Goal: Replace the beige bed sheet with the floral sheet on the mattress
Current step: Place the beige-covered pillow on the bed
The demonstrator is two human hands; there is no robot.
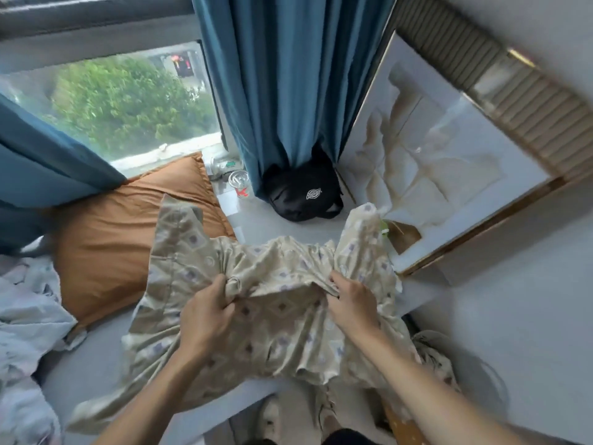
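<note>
My left hand (208,313) and right hand (353,303) both grip the bunched beige sheet (276,332); mattress (96,358) largely bare; floral sheet (25,316) not yet laid.

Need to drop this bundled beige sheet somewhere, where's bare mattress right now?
Both hands, left hand and right hand, grip the beige sheet. Bare mattress shows on the left, between the orange pillow and the crumpled pale bedding; also a strip ahead by the black bag. The window corner is crowded with cups.
</note>
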